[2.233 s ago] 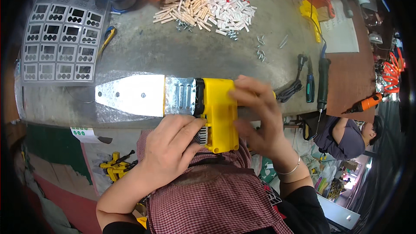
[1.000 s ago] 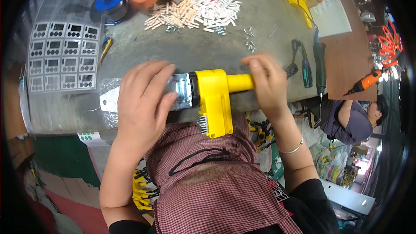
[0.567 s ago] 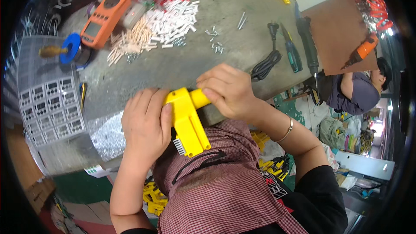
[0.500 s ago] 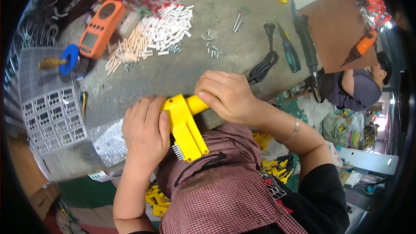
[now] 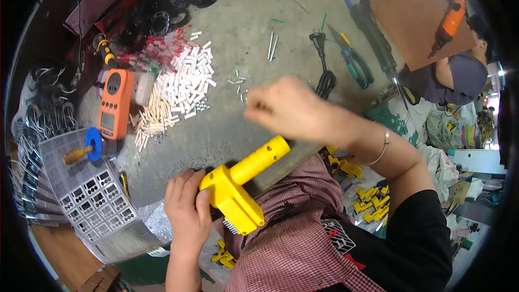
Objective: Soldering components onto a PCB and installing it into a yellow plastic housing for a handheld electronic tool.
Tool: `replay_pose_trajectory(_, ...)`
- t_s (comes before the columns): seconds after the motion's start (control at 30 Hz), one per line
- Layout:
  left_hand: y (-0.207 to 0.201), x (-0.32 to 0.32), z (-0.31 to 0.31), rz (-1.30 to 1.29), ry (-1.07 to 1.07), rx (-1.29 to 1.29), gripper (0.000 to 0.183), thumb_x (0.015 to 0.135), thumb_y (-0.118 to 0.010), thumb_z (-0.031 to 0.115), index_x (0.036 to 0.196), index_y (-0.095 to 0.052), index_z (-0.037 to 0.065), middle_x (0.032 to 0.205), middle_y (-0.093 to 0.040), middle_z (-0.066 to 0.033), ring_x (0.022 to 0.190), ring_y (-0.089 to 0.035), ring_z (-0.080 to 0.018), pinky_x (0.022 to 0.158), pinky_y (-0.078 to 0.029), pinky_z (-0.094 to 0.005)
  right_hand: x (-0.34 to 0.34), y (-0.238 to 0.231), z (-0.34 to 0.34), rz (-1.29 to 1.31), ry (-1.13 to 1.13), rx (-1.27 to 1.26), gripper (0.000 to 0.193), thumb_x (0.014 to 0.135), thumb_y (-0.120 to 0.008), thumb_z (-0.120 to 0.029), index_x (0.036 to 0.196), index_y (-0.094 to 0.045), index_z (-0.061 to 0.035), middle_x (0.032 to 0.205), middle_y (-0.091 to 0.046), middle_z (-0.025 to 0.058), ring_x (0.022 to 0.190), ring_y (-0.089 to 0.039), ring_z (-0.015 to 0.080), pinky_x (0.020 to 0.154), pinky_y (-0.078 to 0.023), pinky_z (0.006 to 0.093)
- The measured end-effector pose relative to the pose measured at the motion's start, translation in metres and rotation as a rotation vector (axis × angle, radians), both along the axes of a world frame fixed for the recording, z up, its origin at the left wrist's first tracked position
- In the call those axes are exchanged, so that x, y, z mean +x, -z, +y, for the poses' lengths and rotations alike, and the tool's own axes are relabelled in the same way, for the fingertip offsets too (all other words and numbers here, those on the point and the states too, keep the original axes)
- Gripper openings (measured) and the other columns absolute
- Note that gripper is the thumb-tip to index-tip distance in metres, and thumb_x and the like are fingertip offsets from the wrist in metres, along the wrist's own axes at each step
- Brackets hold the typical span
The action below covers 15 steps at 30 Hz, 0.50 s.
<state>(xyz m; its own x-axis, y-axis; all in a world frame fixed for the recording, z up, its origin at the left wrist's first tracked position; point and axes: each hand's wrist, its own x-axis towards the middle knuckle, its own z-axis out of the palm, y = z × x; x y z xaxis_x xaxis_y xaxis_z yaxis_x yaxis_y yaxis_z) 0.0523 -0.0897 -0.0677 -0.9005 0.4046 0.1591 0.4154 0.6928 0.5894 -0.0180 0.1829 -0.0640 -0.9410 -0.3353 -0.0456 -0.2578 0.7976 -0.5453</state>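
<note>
My left hand (image 5: 186, 203) grips the left side of a yellow plastic tool housing (image 5: 236, 205) at the table's near edge. Its round, holed handle slants up to the right, and a row of thin metal prongs shows along its lower edge. Beyond the handle, over the table, my right hand (image 5: 289, 108) is off the housing. The fingers look curled but are blurred by motion, so whether they hold anything is hidden. Closest to them lie several small screws (image 5: 236, 81).
White sleeves (image 5: 186, 78), tan pegs (image 5: 154, 116) and an orange meter (image 5: 115, 103) lie left. Farther back are two long metal rods (image 5: 273, 46). At right are a coiled black cord (image 5: 325, 82), pliers (image 5: 351, 59) and a soldering iron (image 5: 378, 38); a person (image 5: 459, 78) sits beyond.
My right hand has let go of the yellow handle and moved up from it, toward the small screws. My left hand keeps its grip on the housing. The whole view has shifted.
</note>
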Motion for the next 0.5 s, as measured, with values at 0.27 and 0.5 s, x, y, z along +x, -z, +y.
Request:
replay_pose_trajectory(0.27,-0.012,-0.105,0.066,0.251,0.213,-0.03,0.016,0.077,-0.067,0.0,0.093,-0.067,0.003,0.089,-0.063,-0.0126,0.086,-0.061,-0.0329,0.074,-0.05,-0.0422,-0.056,0.026,0.01,0.373,-0.089,0.008,0.023,0.074,-0.062,-0.001,0.096,-0.056,-0.0018,0.084,-0.064,0.018,0.08,-0.065,0.0404,0.07,-0.053,0.0484)
replay_pose_trajectory(0.5,0.019,-0.155,0.094,0.251,0.32,-0.162,0.015,0.072,-0.072,0.004,0.086,-0.064,0.001,0.084,-0.061,-0.0132,0.085,-0.06,-0.0341,0.075,-0.05,-0.0439,-0.051,0.019,0.02,0.274,-0.054,0.025,0.024,0.07,-0.065,-0.003,0.093,-0.057,-0.0029,0.082,-0.063,0.017,0.078,-0.064,0.0391,0.067,-0.052,0.048)
